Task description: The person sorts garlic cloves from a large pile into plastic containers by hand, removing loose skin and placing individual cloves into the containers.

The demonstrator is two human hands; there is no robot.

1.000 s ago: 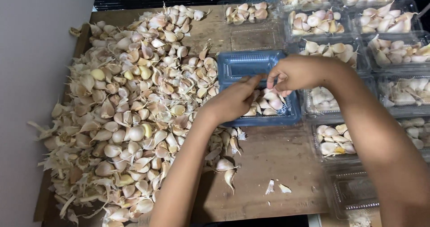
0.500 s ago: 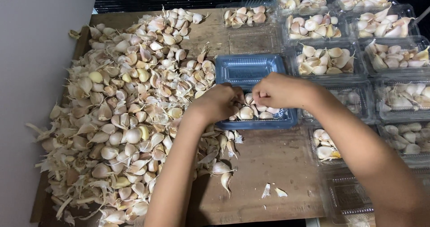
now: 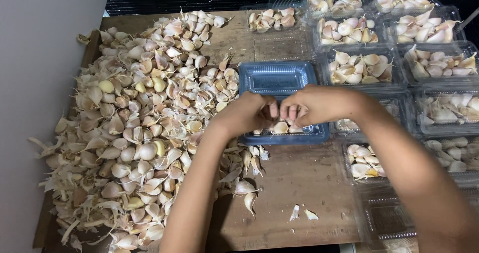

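Both my hands meet over the blue tray [image 3: 279, 78]. Left hand [image 3: 247, 114] and right hand [image 3: 314, 104] have the grip curled narrow, fingertips touching garlic cloves [image 3: 280, 128] in the tray's near end; what they pinch, I can't tell. Left of the tray, one big clove pile [image 3: 139, 123] covers the surface [image 3: 299, 183].

Both hands meet over the blue tray [image 3: 277, 78], the left hand [image 3: 247, 114] and right hand [image 3: 314, 105] curled with fingertips together above the garlic cloves [image 3: 279, 128] inside it. A big heap of cloves [image 3: 144, 118] covers the wooden worktop [image 3: 299, 183] just left; filled clear containers [image 3: 399, 63] crowd the right.
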